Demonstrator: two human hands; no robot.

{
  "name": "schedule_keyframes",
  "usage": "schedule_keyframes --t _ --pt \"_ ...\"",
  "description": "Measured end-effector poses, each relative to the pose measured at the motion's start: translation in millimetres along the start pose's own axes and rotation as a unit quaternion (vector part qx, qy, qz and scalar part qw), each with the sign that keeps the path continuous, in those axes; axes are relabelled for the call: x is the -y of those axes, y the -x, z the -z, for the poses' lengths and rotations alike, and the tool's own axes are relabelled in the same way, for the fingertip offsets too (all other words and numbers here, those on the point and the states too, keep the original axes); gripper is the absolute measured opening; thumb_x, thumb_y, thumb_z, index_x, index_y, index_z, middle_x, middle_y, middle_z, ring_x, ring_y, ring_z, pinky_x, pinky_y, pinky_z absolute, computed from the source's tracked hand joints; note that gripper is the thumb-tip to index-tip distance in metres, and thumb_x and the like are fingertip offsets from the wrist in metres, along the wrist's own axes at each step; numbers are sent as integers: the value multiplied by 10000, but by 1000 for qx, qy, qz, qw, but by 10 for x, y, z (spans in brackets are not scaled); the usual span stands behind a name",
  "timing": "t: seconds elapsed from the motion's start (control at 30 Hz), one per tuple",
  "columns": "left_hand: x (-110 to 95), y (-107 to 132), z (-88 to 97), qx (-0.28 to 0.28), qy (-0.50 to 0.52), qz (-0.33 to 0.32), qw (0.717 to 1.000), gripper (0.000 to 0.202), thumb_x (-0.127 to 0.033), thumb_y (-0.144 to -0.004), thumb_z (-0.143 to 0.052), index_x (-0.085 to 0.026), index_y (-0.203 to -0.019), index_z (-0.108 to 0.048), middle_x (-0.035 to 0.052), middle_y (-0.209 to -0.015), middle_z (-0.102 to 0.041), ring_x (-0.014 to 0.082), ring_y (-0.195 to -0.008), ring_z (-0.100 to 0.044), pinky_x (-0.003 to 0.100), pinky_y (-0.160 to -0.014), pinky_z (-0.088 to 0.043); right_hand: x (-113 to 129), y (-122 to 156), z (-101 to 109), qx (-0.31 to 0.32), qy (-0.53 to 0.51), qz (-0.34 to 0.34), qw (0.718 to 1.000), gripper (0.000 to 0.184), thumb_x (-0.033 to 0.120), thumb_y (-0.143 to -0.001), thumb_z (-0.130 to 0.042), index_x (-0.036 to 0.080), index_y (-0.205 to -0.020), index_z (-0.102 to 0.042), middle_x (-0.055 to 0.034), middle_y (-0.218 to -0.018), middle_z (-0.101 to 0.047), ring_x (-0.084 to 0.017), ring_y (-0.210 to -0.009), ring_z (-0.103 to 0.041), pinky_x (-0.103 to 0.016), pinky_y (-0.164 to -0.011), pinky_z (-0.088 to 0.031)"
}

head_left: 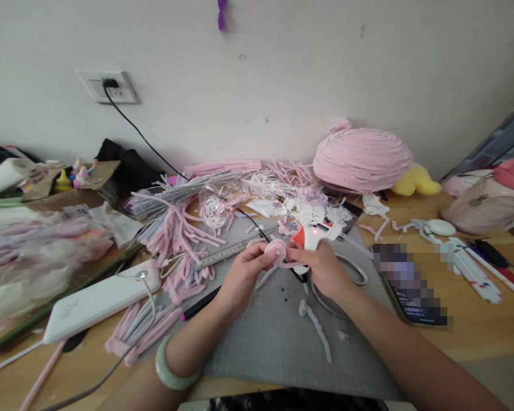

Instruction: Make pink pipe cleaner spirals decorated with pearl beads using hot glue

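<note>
Near the middle, my left hand point(246, 277) is closed, with thumb and fingers pinching a coiled pink chenille stem point(276, 251) rolled into a flat spiral. The fingertips of my right hand point(323, 268) are closed at the spiral's right side, on the loose part of the stem. Against that same hand lies a white glue gun point(314, 231) with an orange trigger and a lit red light; its dark nozzle points down below the fingers. My palm hides part of the gun's body. On the grey cutting mat point(257, 348) under both hands lies a short pale fuzzy stem point(317, 331).
Left are a white power bank point(103, 299) with cables, bundled chenille stems point(171, 228) and a metal ruler point(223, 254). A pink wrapped dome point(362, 157) stands against the wall. Right are a phone point(411, 291) and several white pens point(475, 271). A grey cable loops by my right wrist.
</note>
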State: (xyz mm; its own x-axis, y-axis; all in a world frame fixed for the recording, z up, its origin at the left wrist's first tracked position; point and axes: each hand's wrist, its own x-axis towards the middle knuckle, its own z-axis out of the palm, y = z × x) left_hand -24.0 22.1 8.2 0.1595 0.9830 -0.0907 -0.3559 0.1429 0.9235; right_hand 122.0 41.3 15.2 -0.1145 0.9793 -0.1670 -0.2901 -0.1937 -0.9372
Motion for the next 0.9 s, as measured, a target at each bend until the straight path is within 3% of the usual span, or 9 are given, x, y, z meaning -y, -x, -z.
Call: schedule_keyframes --t 0.2,0.43,0.9 --pt "-6 2 2 -15 15 5 1000 176 -324 -686 -685 -153 -679 -644 -15 -654 -504 100 -606 -371 230 -621 -296 -14 5 23 0 -3 10 1000 202 248 -480 -795 162 -605 -661 31 -583 -609 -100 -563 -517 -242 -602 -410" --pt "-5 -6 5 -7 24 7 1000 154 -280 -653 -717 -150 -683 -639 -5 -713 -566 96 -625 -411 220 -620 -306 -58 2 68 8 44 24 999 202 298 -523 -781 164 -636 -680 12 -631 -638 -125 -597 -546 -265 -624 -420" --pt "-27 -29 60 10 56 22 998 213 -324 -609 -754 -146 -688 -669 16 -722 -588 116 -652 -452 232 -633 -323 -20 18 43 -10 23 14 1000 190 260 -493 -787 165 -619 -680 15 -625 -621 -114 -616 -533 -250 -625 -427"
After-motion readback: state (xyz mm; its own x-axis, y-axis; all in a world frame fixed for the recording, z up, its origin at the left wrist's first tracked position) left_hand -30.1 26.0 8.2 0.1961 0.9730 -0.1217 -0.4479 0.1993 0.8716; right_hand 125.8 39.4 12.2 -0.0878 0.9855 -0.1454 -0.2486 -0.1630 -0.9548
